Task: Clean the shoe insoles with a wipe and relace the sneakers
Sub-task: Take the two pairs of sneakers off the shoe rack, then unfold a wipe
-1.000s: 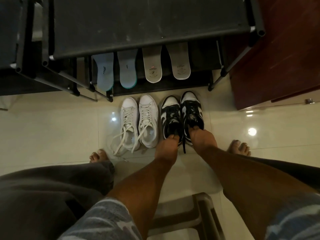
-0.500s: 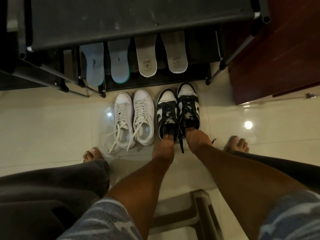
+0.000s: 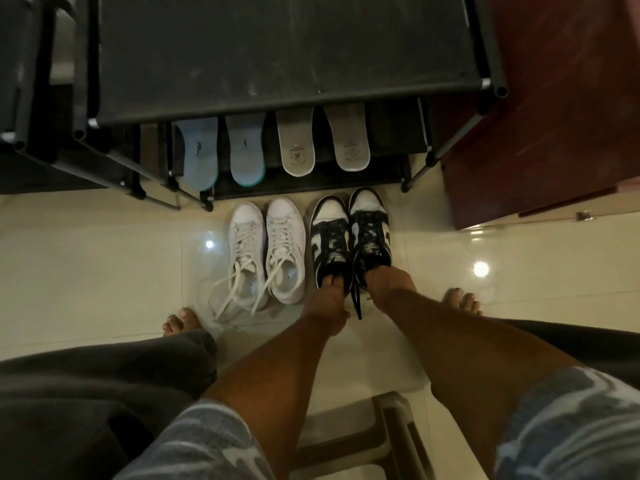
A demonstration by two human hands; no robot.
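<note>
A black-and-white pair of sneakers stands on the tile floor in front of a black shoe rack (image 3: 284,64). My left hand (image 3: 327,306) grips the heel of the left black-and-white sneaker (image 3: 329,233), fingers tucked into its opening. In the same way my right hand (image 3: 388,284) grips the heel of the right black-and-white sneaker (image 3: 369,220). A loose black lace (image 3: 356,301) hangs between my hands. To their left sits a white pair of sneakers (image 3: 268,251) with loose white laces. On the rack's low shelf lie two blue-grey insoles (image 3: 221,150) and two grey insoles (image 3: 322,140).
A dark wooden cabinet (image 3: 561,126) stands at the right, beside the rack. A plastic stool (image 3: 391,441) is under me, between my knees. My bare feet (image 3: 180,322) rest on the glossy floor either side of the shoes.
Both hands keep their hold on the black-and-white sneakers' heels. The view has shifted a little; the shoes stay in the same spot.
</note>
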